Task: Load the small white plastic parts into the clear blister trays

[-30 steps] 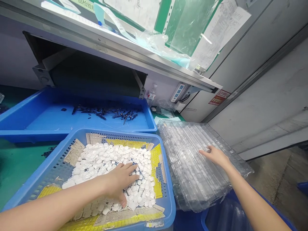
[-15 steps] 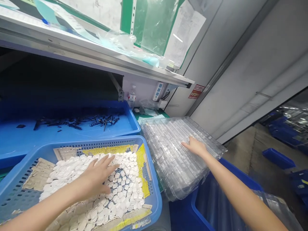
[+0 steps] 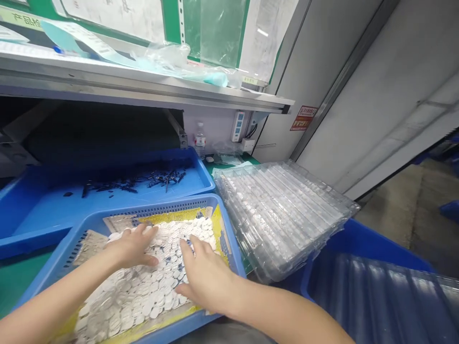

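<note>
Many small white pieces (image 3: 143, 296), rounded and flat, lie spread in a blue perforated basket (image 3: 229, 239) lined with yellow and tan paper or tape. My left hand (image 3: 134, 248) rests over the left part of the pieces, fingers spread. On the right side of the same basket my right hand (image 3: 202, 270) hovers or lies on the pieces, its fingers apart and the thumb pointing inward. No piece shows gripped in either hand. Whether the fingertips press on the pieces I cannot tell.
A stack of clear plastic trays (image 3: 283, 210) leans right of the basket. Beyond it stands a blue bin (image 3: 387, 243) with more clear trays. Behind the basket, a blue tray (image 3: 46, 210) holds black parts (image 3: 167, 179). A water bottle (image 3: 200, 136) stands under the shelf (image 3: 143, 91).
My right hand has moved left from the clear tray stack to the white pieces in the basket. My left hand stays over the pieces, shifted slightly left. The view has turned somewhat.
</note>
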### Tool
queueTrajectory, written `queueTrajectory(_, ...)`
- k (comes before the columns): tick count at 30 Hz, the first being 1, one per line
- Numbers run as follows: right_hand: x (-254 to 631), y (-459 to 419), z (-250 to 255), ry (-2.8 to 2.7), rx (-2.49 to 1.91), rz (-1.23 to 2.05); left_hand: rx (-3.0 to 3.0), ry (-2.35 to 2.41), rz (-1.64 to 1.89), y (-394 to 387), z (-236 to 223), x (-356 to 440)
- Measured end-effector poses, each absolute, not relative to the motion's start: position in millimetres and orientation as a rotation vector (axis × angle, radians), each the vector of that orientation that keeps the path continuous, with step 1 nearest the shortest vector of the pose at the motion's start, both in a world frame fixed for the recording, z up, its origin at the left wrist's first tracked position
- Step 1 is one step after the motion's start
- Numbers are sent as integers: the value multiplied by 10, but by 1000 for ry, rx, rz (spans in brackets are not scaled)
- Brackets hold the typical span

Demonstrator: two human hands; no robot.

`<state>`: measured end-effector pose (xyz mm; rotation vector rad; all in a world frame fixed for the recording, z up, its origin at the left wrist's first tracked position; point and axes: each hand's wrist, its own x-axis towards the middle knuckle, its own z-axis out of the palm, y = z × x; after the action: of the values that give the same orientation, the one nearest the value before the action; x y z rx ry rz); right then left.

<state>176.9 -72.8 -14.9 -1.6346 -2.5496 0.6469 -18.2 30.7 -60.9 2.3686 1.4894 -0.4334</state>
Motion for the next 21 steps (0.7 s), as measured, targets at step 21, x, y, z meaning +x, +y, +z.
queueTrajectory(21, 1547, -547, -492, -2497, -1864, 1151, 2254, 1272, -321, -263, -625, 323)
